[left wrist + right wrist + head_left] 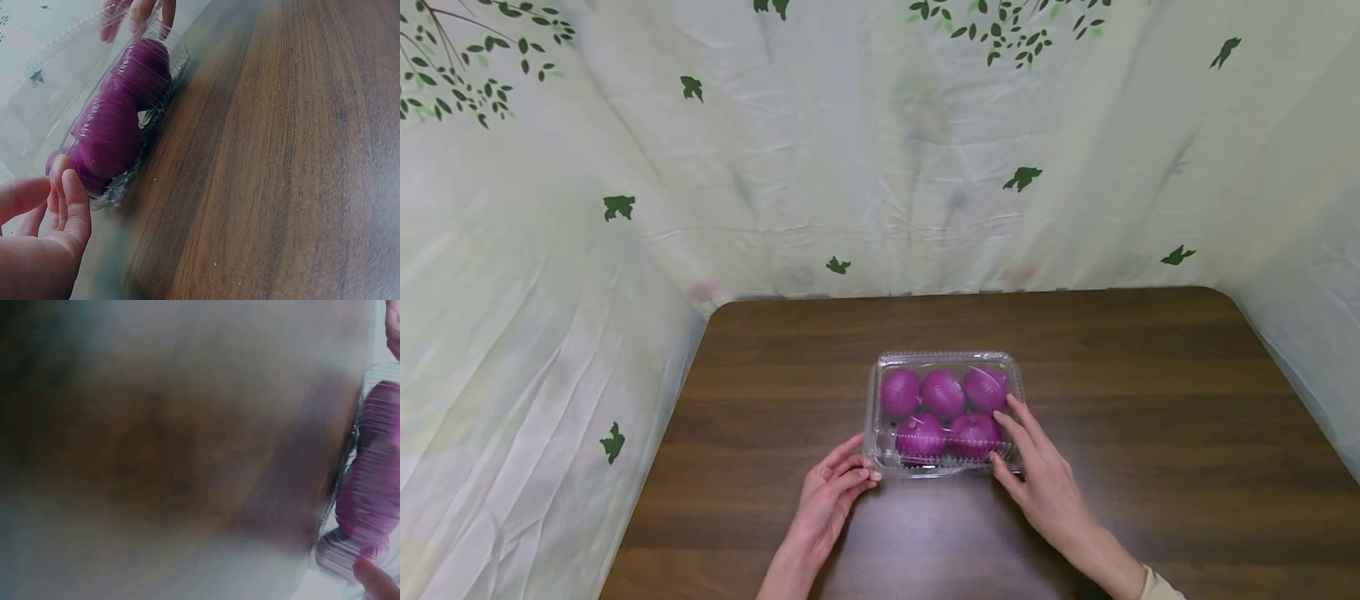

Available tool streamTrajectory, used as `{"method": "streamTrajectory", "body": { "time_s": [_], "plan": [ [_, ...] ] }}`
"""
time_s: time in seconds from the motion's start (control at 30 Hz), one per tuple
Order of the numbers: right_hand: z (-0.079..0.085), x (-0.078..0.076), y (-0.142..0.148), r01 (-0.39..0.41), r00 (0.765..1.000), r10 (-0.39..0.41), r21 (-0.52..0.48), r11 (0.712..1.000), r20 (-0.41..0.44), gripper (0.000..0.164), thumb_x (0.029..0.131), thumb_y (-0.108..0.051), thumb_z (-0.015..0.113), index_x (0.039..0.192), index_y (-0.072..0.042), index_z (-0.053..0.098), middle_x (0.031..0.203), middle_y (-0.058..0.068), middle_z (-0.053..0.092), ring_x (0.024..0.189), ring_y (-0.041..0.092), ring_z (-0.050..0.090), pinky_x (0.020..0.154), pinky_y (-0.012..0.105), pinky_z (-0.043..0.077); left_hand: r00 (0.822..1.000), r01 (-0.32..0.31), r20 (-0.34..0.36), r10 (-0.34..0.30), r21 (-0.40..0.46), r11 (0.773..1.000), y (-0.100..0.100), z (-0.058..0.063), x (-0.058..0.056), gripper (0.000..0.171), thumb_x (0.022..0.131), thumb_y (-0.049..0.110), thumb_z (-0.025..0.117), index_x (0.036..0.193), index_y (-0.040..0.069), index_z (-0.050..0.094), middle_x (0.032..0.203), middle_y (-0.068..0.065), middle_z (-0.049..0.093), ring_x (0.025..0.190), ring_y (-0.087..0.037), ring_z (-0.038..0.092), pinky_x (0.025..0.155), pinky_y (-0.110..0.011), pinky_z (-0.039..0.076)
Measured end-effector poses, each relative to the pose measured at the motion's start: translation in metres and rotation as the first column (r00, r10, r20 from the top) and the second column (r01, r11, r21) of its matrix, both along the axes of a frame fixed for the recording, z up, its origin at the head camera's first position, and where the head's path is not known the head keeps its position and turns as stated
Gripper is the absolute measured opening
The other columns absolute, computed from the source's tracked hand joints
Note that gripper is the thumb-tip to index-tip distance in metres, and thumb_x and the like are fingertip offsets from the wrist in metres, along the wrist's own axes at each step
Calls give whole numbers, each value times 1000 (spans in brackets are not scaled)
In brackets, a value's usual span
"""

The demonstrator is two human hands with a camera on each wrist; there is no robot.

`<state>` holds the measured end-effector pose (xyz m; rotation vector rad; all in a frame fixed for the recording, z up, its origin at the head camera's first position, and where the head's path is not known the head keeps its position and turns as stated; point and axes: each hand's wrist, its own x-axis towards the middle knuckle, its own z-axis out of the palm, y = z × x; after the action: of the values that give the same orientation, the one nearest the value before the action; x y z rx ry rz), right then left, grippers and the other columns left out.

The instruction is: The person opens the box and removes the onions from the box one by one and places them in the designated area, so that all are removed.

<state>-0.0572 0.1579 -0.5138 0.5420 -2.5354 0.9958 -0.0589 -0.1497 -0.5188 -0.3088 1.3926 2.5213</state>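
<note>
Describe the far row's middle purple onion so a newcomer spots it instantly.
On the brown wooden table, a clear rectangular plastic box sits between the left hand and right hand. Inside, the round purple onion lies in the far row of three; it alone has row neighbours left and right.

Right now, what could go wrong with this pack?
1. The five purple onions are round; tilting the clear plastic container could roll them and shift its weight.
2. The left hand holds just the near left corner, so the plastic might bend or slip there.
3. The right hand spreads over the right side; pressing might dent it.
</note>
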Motion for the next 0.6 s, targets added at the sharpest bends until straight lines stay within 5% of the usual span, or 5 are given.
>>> {"method": "streamTrajectory", "body": {
  "time_s": [0.1, 0.23, 0.5, 0.6],
  "plan": [
    [1, 2, 0, -8, 1000, 8, -11, 1000, -9, 69, 78, 7, 75, 141, -4, 49, 155, 15, 34, 99, 23, 62, 66, 30, 56, 1000, 2, -3, -2, -4, 1000, 0, 0, 0, 57, 85, -18, 54, 141, -12, 42, 92, -11, 63, 81, -20, 64, 78, -31, 56],
    [1, 3, 1, -26, 999, 25, -24, 999, -21, 72, 76, 19, 68, 142, -3, 49, 154, 17, 35, 64, 3, 43, 50, 13, 39, 1000, 7, -13, -7, -13, 1000, -1, 1, 1, 58, 85, -18, 55, 141, -13, 42, 92, -11, 63, 81, -20, 64, 78, -32, 56],
    [8, -2, 10, -45, 997, 44, -12, 999, -62, 70, 75, 17, 62, 140, -7, 52, 150, 13, 42, 57, -1, 36, 46, 9, 32, 999, 22, -34, -24, -77, 997, -3, 3, 1, 59, 84, -16, 56, 141, -11, 41, 94, -11, 62, 81, -20, 64, 79, -32, 56],
    [14, -3, 11, -41, 997, 40, -28, 999, -59, 69, 74, 14, 65, 138, -10, 55, 148, 10, 45, 54, -5, 32, 43, 9, 29, 998, 39, -45, -48, -180, 983, -4, 5, 0, 60, 83, -15, 60, 140, -7, 45, 98, -12, 61, 82, -20, 65, 80, -32, 56]
  ]
}}
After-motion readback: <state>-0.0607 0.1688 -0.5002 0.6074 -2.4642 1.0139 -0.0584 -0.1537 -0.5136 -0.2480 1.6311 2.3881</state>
